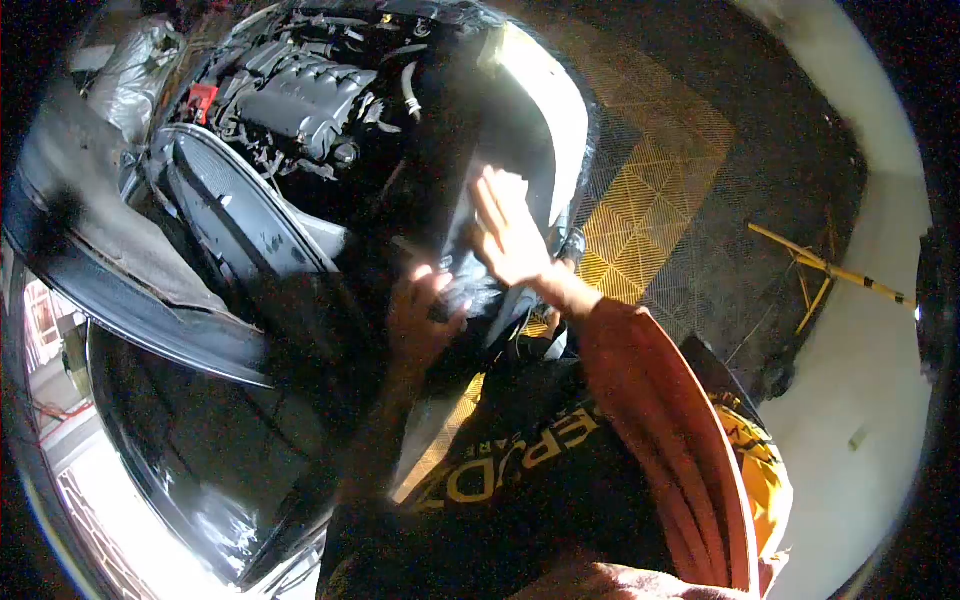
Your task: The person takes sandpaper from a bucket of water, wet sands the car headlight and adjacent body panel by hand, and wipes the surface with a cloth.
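Note:
Under a bright light, my right hand [508, 230] lies over a dark, glossy car panel [490, 140], its fingers pressed together and pointing up the frame. Something pale shows at its fingertips, too overexposed to make out. My left hand [430, 305] is in shadow just left of it, fingers bent and touching a greyish, crumpled-looking patch [470, 285] on the panel. Whether that patch is a cloth or a reflection is unclear. The bright white headlight area [550, 100] curves along the panel's right side.
An open engine bay with a grey engine cover [305, 95] is at the upper left, near a raised hood edge [130, 250]. Yellow and black floor tiles [650, 190] lie to the right, with a yellow stand [830, 268] beyond. A windshield [200, 440] is at the lower left.

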{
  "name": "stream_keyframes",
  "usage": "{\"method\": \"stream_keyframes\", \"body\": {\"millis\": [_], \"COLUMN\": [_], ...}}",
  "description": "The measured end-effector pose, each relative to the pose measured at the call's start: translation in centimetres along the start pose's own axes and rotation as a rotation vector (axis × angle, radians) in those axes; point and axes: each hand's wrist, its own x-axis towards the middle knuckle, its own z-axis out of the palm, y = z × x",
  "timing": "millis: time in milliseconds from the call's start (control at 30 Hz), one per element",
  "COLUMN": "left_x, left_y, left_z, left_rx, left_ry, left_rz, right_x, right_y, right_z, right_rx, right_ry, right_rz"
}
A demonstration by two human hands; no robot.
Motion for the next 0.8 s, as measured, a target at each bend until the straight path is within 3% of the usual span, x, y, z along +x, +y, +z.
{"method": "stream_keyframes", "body": {"millis": [67,100,133,200,233,300,333,367,433,467,500,567,633,667,700,800], "left_x": [0.2,0.2,0.2,-0.1,-0.1,0.2,0.3,0.1,0.5,0.4,0.1,-0.6,0.2,0.6,1.7,3.4], "left_y": [0.1,0.1,0.1,0.6,0.5,0.0,-0.1,-1.4,-0.4,-0.1,0.2,0.2,-0.1,-0.3,0.5,2.0], "left_z": [0.0,-0.1,-0.1,0.0,0.1,-0.1,0.0,0.9,0.4,0.2,0.3,0.3,-0.2,-0.1,-1.1,-1.4], "left_rx": [-0.016,-0.036,-0.034,-0.052,-0.027,-0.057,-0.087,-0.168,-0.152,-0.087,-0.024,-0.124,-0.02,-0.081,-0.023,0.22], "left_ry": [-0.011,-0.033,-0.053,-0.01,0.033,-0.014,-0.052,0.019,0.051,0.042,0.037,-0.015,-0.029,-0.018,-0.018,0.001], "left_rz": [-0.029,-0.044,-0.05,-0.076,-0.04,-0.034,-0.055,0.074,0.065,0.039,0.009,-0.084,-0.018,0.012,0.026,-0.09], "right_x": [0.9,2.7,5.4,6.2,6.1,4.5,1.7,0.3,1.7,3.9,6.8,8.4,6.1,3.7,1.9,0.6], "right_y": [-0.1,2.8,8.0,10.8,9.2,3.4,-0.1,-1.8,0.6,3.2,5.9,11.2,6.3,3.1,-1.9,-1.1], "right_z": [-1.3,-0.7,1.2,2.6,1.6,-0.3,-0.6,-0.6,-1.1,-0.2,-0.3,2.0,0.0,-0.3,-2.6,-1.5], "right_rx": [0.014,0.113,-0.042,-0.194,-0.407,0.026,0.02,0.015,0.029,0.056,-0.056,-0.486,-0.499,-0.005,-0.011,0.111], "right_ry": [-0.058,0.094,0.076,0.048,0.061,0.081,0.007,-0.067,-0.016,0.079,0.029,0.185,0.224,0.187,-0.051,0.018], "right_rz": [-0.01,-0.078,-0.037,0.009,-0.067,0.1,0.079,0.053,-0.069,-0.039,0.094,-0.264,-0.325,-0.16,0.021,-0.094]}}
